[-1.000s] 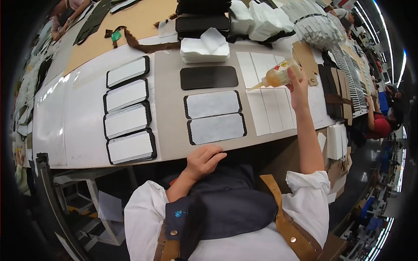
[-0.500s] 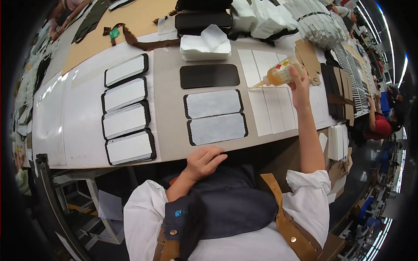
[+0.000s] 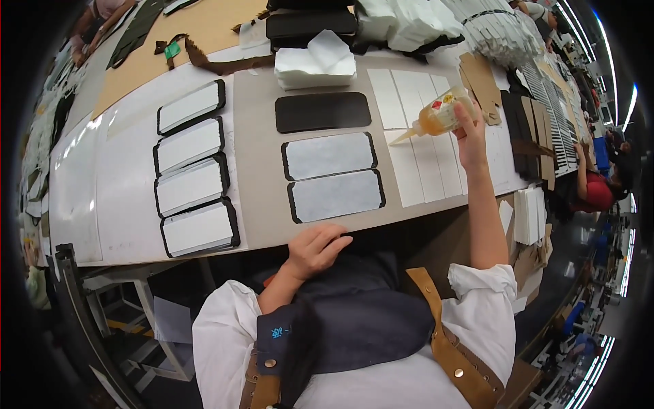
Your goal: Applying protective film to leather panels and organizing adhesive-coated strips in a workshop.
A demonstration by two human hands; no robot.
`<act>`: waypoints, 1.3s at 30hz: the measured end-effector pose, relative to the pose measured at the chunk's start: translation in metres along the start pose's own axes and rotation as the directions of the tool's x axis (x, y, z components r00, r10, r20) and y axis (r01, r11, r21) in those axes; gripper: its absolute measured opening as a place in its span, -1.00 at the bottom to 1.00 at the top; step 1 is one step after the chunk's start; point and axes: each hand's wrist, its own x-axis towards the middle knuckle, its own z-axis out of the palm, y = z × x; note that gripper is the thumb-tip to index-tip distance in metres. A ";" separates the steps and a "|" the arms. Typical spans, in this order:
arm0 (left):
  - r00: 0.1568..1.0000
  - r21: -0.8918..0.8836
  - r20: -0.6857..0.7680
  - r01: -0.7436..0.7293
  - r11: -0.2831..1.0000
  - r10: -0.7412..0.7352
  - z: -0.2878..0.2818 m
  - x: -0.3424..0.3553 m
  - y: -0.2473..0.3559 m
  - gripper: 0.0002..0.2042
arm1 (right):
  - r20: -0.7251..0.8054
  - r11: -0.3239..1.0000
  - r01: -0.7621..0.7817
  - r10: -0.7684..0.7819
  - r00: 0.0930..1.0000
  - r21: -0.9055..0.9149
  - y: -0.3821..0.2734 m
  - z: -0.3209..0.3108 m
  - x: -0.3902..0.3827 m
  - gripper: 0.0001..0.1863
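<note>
My right hand (image 3: pixel 470 132) is wrapped round a clear squeeze bottle (image 3: pixel 438 117) of yellowish liquid. The bottle is tilted, and its tapered nozzle points down and left at a row of long white strips (image 3: pixel 414 162). Whether the tip touches a strip, I cannot tell. My left hand (image 3: pixel 317 249) rests at the table's front edge, fingers loosely bent and a little apart, with nothing in it. Just beyond it lie two pale grey panels with black rims, a nearer one (image 3: pixel 337 195) and a farther one (image 3: pixel 330 155). Behind them is a plain black panel (image 3: pixel 322 112).
On the left, several black-edged pieces with white tops (image 3: pixel 198 227) form a column. A stack of white sheets (image 3: pixel 315 68) and dark piles stand at the back. Brown card (image 3: pixel 481 88) lies beyond the bottle. A person in red (image 3: pixel 598 194) works far right.
The tabletop has shifted slightly up and left in view. The bottle's nozzle has moved a little nearer along the white strips. My left hand stays at the table edge.
</note>
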 end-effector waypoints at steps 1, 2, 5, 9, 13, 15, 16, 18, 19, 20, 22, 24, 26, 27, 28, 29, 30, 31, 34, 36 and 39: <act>1.000 -0.003 0.003 -0.001 1.000 0.001 0.000 0.000 0.000 -0.81 | -0.004 1.000 -0.001 0.001 1.000 0.000 0.000 -0.002 -0.002 -0.43; 1.000 -0.009 0.001 0.002 1.000 -0.002 0.000 0.001 0.001 -0.80 | 0.001 1.000 0.000 0.000 1.000 0.006 0.000 -0.003 -0.005 -0.43; 1.000 -0.019 0.002 0.006 1.000 -0.006 0.000 0.002 0.001 -0.80 | 0.015 1.000 -0.007 0.007 1.000 0.005 0.000 -0.009 -0.013 -0.43; 1.000 -0.011 0.000 -0.005 1.000 0.005 0.000 0.002 0.000 -0.80 | 0.019 1.000 -0.017 0.017 1.000 -0.009 -0.002 -0.012 -0.027 -0.39; 1.000 -0.013 0.004 -0.005 1.000 0.006 -0.001 0.004 0.001 -0.80 | 0.036 1.000 -0.009 0.009 0.999 0.006 -0.001 -0.018 -0.038 -0.36; 1.000 -0.013 0.007 -0.007 1.000 0.007 0.000 0.004 0.000 -0.79 | 0.053 0.999 -0.017 0.015 0.998 0.038 -0.001 -0.024 -0.046 -0.35; 1.000 -0.022 0.011 -0.011 1.000 0.011 0.001 0.004 0.001 -0.79 | 0.043 0.999 -0.018 0.016 0.999 0.035 0.000 -0.027 -0.050 -0.35; 1.000 -0.014 0.009 0.002 1.000 -0.002 0.000 0.003 0.001 -0.78 | 0.057 0.999 -0.040 0.038 0.998 0.036 0.000 -0.031 -0.057 -0.34; 1.000 -0.022 0.011 -0.001 1.000 0.001 0.000 0.003 0.001 -0.78 | 0.049 0.999 -0.040 0.038 0.998 0.033 0.000 -0.032 -0.062 -0.34; 1.000 -0.015 0.012 0.002 1.000 -0.002 0.000 0.004 0.001 -0.78 | 0.050 0.998 -0.041 0.039 0.998 0.038 0.000 -0.034 -0.067 -0.33; 1.000 -0.017 0.017 0.002 1.000 -0.002 0.001 0.005 0.001 -0.78 | 0.042 0.998 -0.042 0.041 0.998 0.041 0.003 -0.042 -0.077 -0.32; 1.000 -0.010 0.007 0.003 1.000 -0.003 0.001 0.006 0.001 -0.77 | 0.090 0.998 -0.049 0.046 0.995 0.040 0.007 -0.052 -0.086 -0.30; 1.000 -0.014 -0.003 -0.006 1.000 0.006 0.003 0.006 0.001 -0.78 | 0.093 0.994 -0.080 0.073 0.993 0.079 0.007 -0.057 -0.096 -0.30; 1.000 -0.010 -0.017 -0.010 1.000 0.010 0.003 0.006 0.000 -0.78 | 0.108 0.986 -0.112 0.099 0.989 0.121 0.006 -0.058 -0.099 -0.30; 1.000 -0.013 -0.017 -0.015 1.000 0.015 0.003 0.005 0.000 -0.78 | 0.103 0.987 -0.107 0.095 0.990 0.121 0.007 -0.058 -0.098 -0.30; 1.000 -0.008 -0.008 -0.007 1.000 0.007 0.002 0.003 0.000 -0.78 | 0.008 0.951 -0.146 0.149 0.989 0.272 0.010 -0.057 -0.096 -0.27; 1.000 0.000 0.001 0.002 1.000 -0.002 0.001 0.002 0.000 -0.78 | -0.074 0.892 -0.165 0.215 0.974 0.421 0.012 -0.056 -0.092 -0.24; 1.000 0.003 0.002 -0.001 1.000 0.001 0.001 0.002 0.001 -0.78 | -0.045 0.812 -0.172 0.236 0.971 0.558 0.009 -0.058 -0.082 -0.23; 1.000 -0.002 -0.004 -0.003 1.000 0.003 0.002 0.007 0.001 -0.78 | -0.169 0.887 -0.072 0.166 0.972 0.457 -0.006 -0.053 -0.056 -0.23; 1.000 0.001 -0.002 0.010 1.000 -0.010 0.002 0.006 0.002 -0.77 | -0.154 0.891 -0.051 0.134 0.979 0.450 -0.009 -0.047 -0.037 -0.26; 1.000 0.008 0.018 0.018 1.000 -0.018 0.000 0.005 0.003 -0.77 | -0.124 0.980 0.050 -0.026 0.992 0.192 -0.009 -0.039 -0.013 -0.35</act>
